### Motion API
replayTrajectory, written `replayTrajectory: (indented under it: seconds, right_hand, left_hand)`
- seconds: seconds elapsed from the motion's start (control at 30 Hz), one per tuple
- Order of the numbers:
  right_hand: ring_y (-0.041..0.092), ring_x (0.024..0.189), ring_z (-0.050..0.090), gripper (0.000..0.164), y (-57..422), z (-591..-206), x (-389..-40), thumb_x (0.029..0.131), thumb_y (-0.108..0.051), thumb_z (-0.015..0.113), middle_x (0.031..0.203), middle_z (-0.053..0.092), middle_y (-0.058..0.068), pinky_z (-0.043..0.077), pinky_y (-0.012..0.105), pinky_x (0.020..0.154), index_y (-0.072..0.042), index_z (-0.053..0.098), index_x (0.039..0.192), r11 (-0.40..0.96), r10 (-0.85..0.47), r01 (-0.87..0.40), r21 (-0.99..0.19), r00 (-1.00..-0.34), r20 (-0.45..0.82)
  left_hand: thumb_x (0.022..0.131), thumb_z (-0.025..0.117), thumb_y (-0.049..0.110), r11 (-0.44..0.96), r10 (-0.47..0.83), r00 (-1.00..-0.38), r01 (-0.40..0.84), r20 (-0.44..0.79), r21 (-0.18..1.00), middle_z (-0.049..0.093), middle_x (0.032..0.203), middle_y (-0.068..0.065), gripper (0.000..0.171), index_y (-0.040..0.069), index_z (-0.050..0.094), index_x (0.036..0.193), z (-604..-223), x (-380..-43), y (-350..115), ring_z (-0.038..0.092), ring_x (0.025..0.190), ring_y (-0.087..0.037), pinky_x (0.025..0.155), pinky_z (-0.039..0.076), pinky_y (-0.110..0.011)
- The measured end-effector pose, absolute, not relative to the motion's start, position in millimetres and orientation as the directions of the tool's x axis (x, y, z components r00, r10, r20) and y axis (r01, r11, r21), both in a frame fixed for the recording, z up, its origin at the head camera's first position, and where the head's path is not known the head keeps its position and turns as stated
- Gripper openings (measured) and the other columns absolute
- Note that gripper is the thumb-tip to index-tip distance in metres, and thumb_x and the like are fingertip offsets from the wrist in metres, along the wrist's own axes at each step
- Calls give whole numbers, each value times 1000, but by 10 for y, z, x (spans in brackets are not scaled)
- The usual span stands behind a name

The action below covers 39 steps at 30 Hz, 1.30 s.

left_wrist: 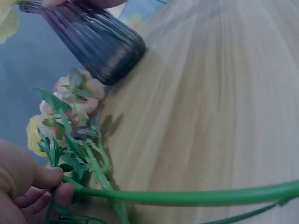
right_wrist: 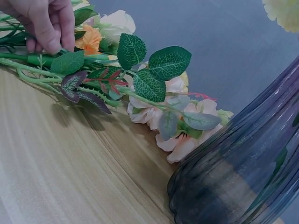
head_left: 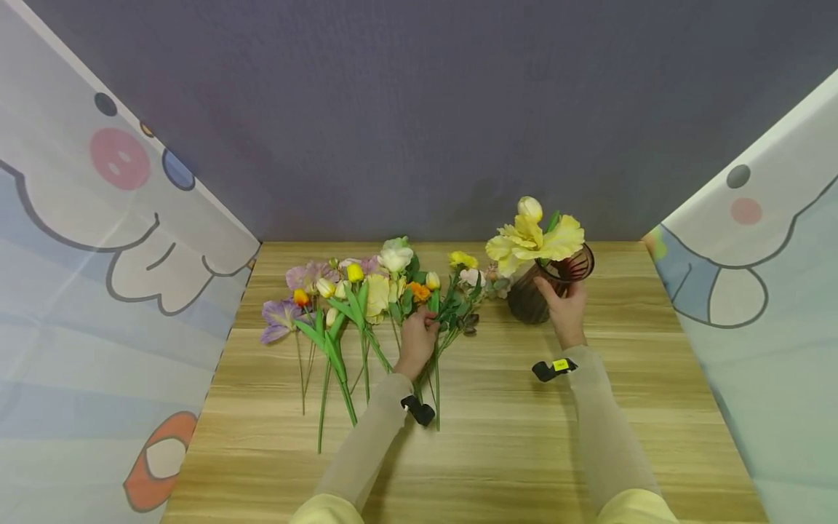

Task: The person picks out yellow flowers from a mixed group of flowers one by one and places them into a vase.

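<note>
My left hand pinches a thin green flower stem between thumb and fingers, among the flowers on the table. Close to those fingers lie an orange flower, green leaves and pale pink flowers. My right hand grips a dark, ribbed glass vase near its mouth. Out of the vase rise a large yellow flower and a white-yellow tulip. In the left wrist view, only part of the right hand shows, at the top edge.
Left of my left hand lie purple flowers, yellow tulips and a white flower, their stems pointing toward me. The wooden table meets a grey wall at the back. Printed cloth panels stand at both sides.
</note>
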State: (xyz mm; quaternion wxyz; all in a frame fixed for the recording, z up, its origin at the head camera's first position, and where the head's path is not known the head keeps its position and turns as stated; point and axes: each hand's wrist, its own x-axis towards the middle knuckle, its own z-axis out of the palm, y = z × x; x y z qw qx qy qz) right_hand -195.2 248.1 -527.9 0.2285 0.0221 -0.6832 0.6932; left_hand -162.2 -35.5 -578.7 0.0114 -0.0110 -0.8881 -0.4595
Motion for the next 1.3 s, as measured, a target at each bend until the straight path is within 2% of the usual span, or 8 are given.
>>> replayTrajectory:
  seconds: [0.37, 0.53, 0.63, 0.8, 0.9, 1.1, 1.2, 1.3]
  right_hand:
    - [8, 80, 53, 44, 2547, -5461, -2017, 87, -5, 74, 94, 60, 2, 43, 21, 70, 5, 56, 126, 38, 320, -311, -950, -897, 306]
    - [6, 78, 52, 45, 2535, -5415, -1997, 87, -3, 73, 91, 59, 3, 42, 20, 68, 10, 54, 126, 48, 306, -308, -950, -901, 308]
    - [7, 77, 52, 46, 2495, -5319, -1950, 87, -1, 72, 91, 59, 4, 42, 20, 67, 15, 52, 125, 43, 296, -325, -945, -899, 323]
    - [7, 78, 52, 47, 2437, -5193, -1896, 87, -1, 72, 92, 59, 4, 42, 20, 68, 18, 50, 125, 51, 292, -332, -942, -897, 331]
    - [7, 77, 51, 47, 2430, -5177, -1889, 87, 0, 71, 91, 58, 7, 42, 20, 67, 18, 50, 125, 56, 293, -335, -940, -895, 337]
    - [6, 85, 57, 48, 2412, -5212, -1901, 84, 1, 74, 105, 62, 7, 47, 18, 74, 7, 55, 128, 24, 305, -360, -933, -886, 349]
    - [6, 91, 60, 50, 2397, -5239, -1920, 82, 2, 76, 110, 63, 2, 50, 18, 78, 2, 55, 128, 0, 301, -368, -930, -887, 351]
    - [10, 96, 62, 53, 2406, -5307, -1961, 82, 6, 75, 112, 63, 0, 51, 19, 81, 3, 54, 130, -34, 294, -378, -925, -889, 352]
  left_hand:
    - [99, 59, 11, 501, 7, -996, -74, -90, 862, 71, 92, -13, 20, 2, 72, 110, -5598, -1619, -352, 67, 73, -21, 58, 52, -28]
    - [100, 59, 17, 360, 16, -983, -163, -181, 919, 70, 96, -10, 26, 1, 69, 117, -5414, -1608, -276, 67, 88, -23, 73, 56, -34]
    - [99, 61, 18, 272, 43, -983, -158, -176, 949, 70, 97, -10, 27, 0, 68, 117, -5317, -1614, -238, 68, 91, -26, 80, 57, -40]
    - [96, 65, 15, 101, 104, -989, -95, -105, 990, 69, 101, -17, 28, -5, 66, 116, -5108, -1638, -191, 67, 96, -38, 86, 55, -48]
    - [95, 67, 14, 17, 116, -992, -50, -51, 999, 69, 102, -20, 30, -7, 65, 116, -4969, -1681, -151, 67, 96, -41, 85, 57, -46]
    - [94, 67, 10, -149, 61, -993, 89, 99, 985, 67, 102, -28, 26, -10, 61, 110, -4720, -1767, -71, 70, 87, -28, 80, 59, -34]
    - [95, 65, 7, -215, 6, -979, 199, 205, 956, 66, 101, -30, 22, -11, 60, 107, -4585, -1793, -44, 70, 83, -17, 80, 58, -34]
    - [96, 63, 3, -253, -46, -954, 299, 298, 920, 67, 99, -29, 16, -10, 59, 104, -4445, -1810, -25, 70, 82, -17, 81, 58, -41]
